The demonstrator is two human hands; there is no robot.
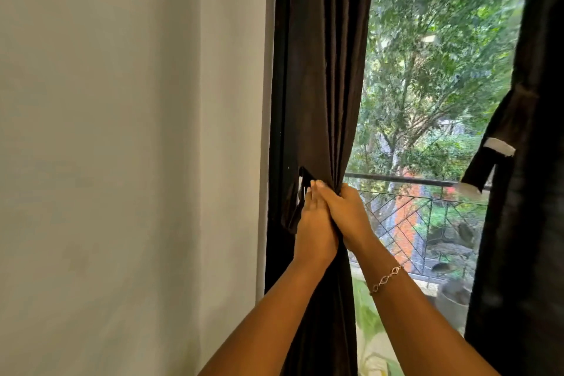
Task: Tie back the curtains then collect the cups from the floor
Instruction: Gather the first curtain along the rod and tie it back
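A dark brown left curtain [320,70] hangs gathered into a narrow bundle beside the window frame. My left hand [314,229] and my right hand [348,217] press together around the bundle at its narrowest point, fingers wrapped on the fabric. A dark tie-back strap [300,192] shows just left of my fingertips; how it is fastened is hidden. At the right edge hangs the other dark curtain [531,223], with a loose tie-back strap [485,159] with white ends dangling from it. No cups are in view.
A pale wall [131,146] fills the left half. Through the window [427,85] I see trees, a balcony railing [406,181] and a potted plant outside. A bracelet sits on my right wrist.
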